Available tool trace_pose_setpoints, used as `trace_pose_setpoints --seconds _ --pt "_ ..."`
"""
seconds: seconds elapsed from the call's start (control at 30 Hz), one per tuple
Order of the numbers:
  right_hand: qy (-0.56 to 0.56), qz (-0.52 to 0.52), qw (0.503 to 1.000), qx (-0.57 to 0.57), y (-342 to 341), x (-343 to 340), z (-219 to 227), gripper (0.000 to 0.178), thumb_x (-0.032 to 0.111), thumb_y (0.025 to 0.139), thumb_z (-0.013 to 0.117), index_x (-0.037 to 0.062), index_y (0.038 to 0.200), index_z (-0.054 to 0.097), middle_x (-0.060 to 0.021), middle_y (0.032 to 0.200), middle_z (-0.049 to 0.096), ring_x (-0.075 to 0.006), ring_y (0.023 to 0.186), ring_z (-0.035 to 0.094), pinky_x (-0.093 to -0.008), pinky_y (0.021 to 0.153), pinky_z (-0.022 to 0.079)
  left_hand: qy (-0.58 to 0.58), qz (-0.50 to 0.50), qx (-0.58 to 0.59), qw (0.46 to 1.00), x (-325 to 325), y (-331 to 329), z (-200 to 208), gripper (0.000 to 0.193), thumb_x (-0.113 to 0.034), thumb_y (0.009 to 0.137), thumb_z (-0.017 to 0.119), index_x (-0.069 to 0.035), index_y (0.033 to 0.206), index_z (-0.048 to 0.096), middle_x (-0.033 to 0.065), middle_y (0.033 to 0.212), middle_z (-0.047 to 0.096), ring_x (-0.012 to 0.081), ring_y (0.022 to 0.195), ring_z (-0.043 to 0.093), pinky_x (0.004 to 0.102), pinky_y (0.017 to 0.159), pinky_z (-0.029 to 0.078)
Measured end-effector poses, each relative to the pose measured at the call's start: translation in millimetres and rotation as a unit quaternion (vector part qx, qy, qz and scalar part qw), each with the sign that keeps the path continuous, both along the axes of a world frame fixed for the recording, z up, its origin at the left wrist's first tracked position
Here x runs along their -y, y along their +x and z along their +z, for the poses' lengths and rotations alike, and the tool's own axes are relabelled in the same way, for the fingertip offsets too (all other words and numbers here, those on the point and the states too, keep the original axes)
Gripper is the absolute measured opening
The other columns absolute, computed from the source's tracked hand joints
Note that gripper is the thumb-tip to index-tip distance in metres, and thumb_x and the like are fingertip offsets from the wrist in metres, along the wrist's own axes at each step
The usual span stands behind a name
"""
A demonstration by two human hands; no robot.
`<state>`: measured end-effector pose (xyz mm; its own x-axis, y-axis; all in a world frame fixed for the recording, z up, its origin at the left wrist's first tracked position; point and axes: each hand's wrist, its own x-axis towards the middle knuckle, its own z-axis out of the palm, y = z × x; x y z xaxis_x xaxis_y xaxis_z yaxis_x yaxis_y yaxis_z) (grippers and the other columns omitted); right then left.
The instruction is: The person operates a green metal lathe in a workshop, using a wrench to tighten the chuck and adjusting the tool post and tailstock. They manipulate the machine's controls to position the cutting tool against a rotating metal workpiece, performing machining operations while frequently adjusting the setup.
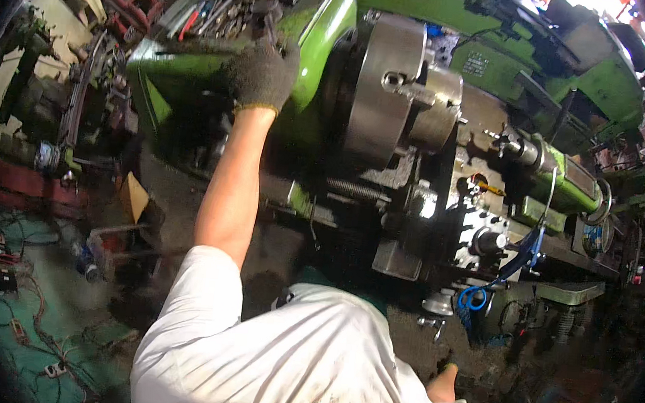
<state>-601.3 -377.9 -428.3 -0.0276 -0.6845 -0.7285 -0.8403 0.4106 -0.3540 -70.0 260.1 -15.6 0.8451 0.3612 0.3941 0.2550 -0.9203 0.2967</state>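
My left hand [263, 75], in a dark grey knit glove, reaches to the top of the green lathe headstock [326, 46]. Its fingers are bent and look closed around something at the edge of the tool pile, beside a dark metal piece [266, 19]; what they hold is hidden. Wrenches and other hand tools [220, 17] lie on the headstock top, a red-handled tool [189, 24] among them. To the right of this hand sits the large steel chuck [383, 98] with a round metal workpiece [439, 108] in it. My right hand [451, 363] hangs low at my side, dark and mostly lost in shadow.
The tool post [482, 236] and carriage stand right of the chuck, with a blue coiled hose [473, 298] beside them. Farther right is the tailstock [573, 179]. Cables [32, 313] run over the green floor at lower left. A metal frame [120, 248] stands near them.
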Motion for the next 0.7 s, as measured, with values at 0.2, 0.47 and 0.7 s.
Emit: trace_pose_setpoints --seconds 0.2,0.47,0.7 --pt "-0.059 0.092 0.994 0.014 1 42 -18 0.062 0.049 0.085 0.072 0.0054 0.128 0.068 -0.0189 0.129 0.068 -0.0394 0.116 0.062 -0.0481 0.098 0.05 -0.298 -0.106 0.239 0.918 32 -48 -104 0.028 -0.028 0.102 0.061 -0.001 0.104 0.055 0.0068 0.1 0.06 0.0183 0.096 0.056 0.0361 0.09 0.045" --pt "-0.243 0.354 0.896 -0.11 88 23 118 0.05 0.037 0.088 0.071 0.0081 0.129 0.068 -0.0232 0.136 0.063 -0.0388 0.128 0.058 -0.0455 0.106 0.046 -0.55 0.125 -0.336 0.755 68 -201 -524 0.077 -0.059 0.096 0.054 -0.012 0.154 0.037 0.0163 0.157 0.037 0.0409 0.143 0.037 0.0514 0.117 0.031" --pt "-0.459 0.324 0.824 0.079 101 56 210 0.033 0.025 0.093 0.067 -0.0005 0.114 0.068 -0.0181 0.116 0.071 -0.0363 0.11 0.066 -0.0405 0.099 0.049 -0.744 0.223 -0.232 0.585 71 -205 -472 0.07 -0.06 0.099 0.052 -0.016 0.154 0.045 0.0168 0.143 0.055 0.0363 0.116 0.057 0.0524 0.107 0.039"
